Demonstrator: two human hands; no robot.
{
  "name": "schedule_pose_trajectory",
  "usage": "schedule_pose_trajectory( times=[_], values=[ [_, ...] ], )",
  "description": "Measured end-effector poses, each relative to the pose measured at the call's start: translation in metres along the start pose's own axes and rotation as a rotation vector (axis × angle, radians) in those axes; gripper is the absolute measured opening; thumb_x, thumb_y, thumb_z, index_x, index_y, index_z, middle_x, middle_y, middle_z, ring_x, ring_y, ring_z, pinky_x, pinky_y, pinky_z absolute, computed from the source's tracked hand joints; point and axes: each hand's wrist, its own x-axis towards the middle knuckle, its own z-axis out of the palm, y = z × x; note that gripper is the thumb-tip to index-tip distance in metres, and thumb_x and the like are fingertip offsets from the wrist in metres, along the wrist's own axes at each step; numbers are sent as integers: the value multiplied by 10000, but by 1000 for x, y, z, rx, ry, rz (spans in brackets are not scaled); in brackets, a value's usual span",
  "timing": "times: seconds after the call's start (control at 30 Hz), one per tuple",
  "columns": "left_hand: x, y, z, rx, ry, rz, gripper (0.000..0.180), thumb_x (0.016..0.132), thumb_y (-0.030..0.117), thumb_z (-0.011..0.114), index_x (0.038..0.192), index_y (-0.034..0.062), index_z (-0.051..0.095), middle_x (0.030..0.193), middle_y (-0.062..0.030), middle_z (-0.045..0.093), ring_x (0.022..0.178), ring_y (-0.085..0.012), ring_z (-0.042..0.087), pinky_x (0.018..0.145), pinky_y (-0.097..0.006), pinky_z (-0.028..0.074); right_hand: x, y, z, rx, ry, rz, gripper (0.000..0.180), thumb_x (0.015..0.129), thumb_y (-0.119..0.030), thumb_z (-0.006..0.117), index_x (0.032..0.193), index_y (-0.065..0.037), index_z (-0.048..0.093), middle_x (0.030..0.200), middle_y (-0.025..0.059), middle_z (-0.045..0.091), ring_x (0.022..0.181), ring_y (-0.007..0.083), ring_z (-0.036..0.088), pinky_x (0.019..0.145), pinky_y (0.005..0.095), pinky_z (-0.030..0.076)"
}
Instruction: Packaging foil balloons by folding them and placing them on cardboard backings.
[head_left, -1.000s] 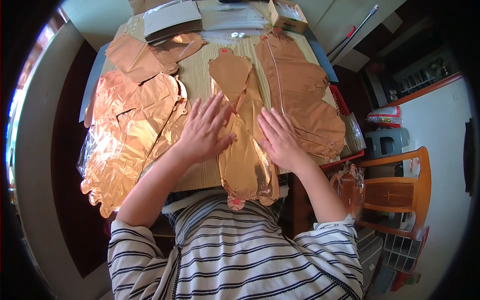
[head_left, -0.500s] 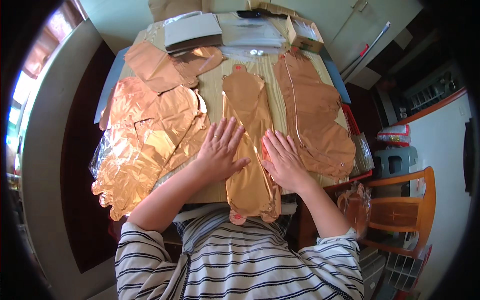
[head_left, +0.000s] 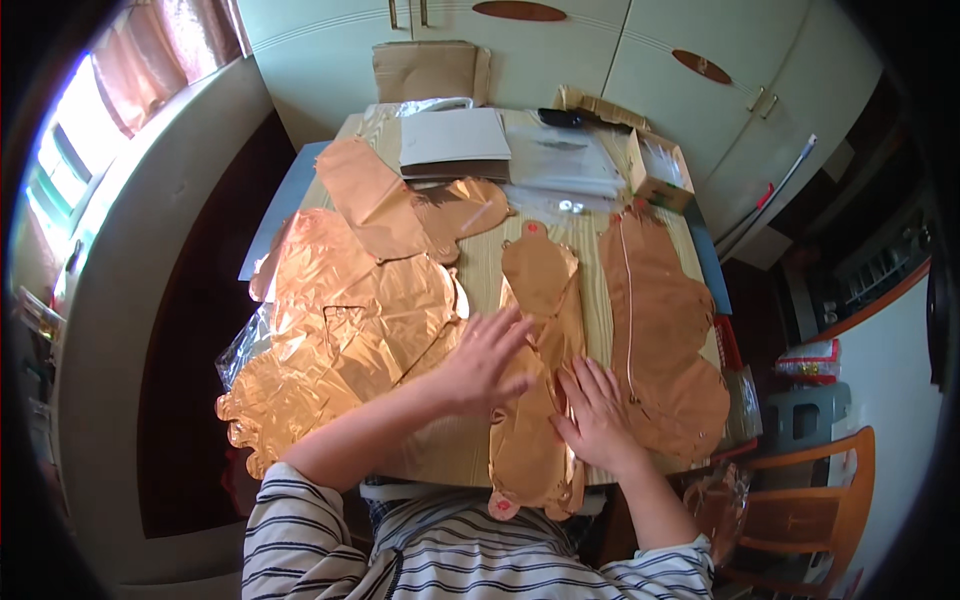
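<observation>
While the heap of crumpled copper foil balloons (head_left: 340, 330) spills off the table's left edge, its lower folds too tangled to sort out, the left hand (head_left: 485, 360) lies palm down with fingers spread, on the wooden table (head_left: 480, 270) and the near edge of the long flat foil balloon (head_left: 535, 370). That balloon runs down the middle, its bottom end hanging over the table edge above the striped shirt (head_left: 450, 560). The right hand (head_left: 600, 415) presses flat on its right side, fingers together-ish and splayed slightly. Further right lies another flat foil balloon (head_left: 660, 330), and an orange chair (head_left: 810, 500) is partly cut off.
</observation>
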Motion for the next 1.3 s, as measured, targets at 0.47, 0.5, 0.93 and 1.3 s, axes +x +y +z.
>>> schedule_pose_trajectory(
  times=[0.47,0.5,0.93,1.3],
  values=[
    [172,-274,-125,644,86,-226,370,972,219,551,1308,61,555,1413,-166,567,1300,-324,552,1100,-463,422,1,3,-1,49,-17,17,675,900,-365,674,1465,-48,485,1551,238,385,1440,419,340,1192,574,228],
    [171,-281,-122,659,105,-175,317,954,202,553,1238,62,572,1326,-154,607,1232,-326,588,1059,-454,451,0,3,-2,48,-23,17,675,900,-366,674,1465,-48,486,1551,237,386,1440,418,340,1192,573,228],
    [166,-266,-146,416,139,-221,145,887,183,631,857,76,724,862,-158,722,824,-386,696,763,-486,559,1,5,-1,41,-1,5,636,915,-373,660,1434,-38,513,1543,235,401,1437,412,348,1194,555,226],
    [160,-275,-119,514,452,-5,293,932,173,605,1206,75,638,1199,-171,675,1095,-377,644,930,-457,529,-1,4,0,42,8,6,622,935,-389,642,1437,-45,515,1553,223,399,1445,404,345,1188,558,238]
  ],
)
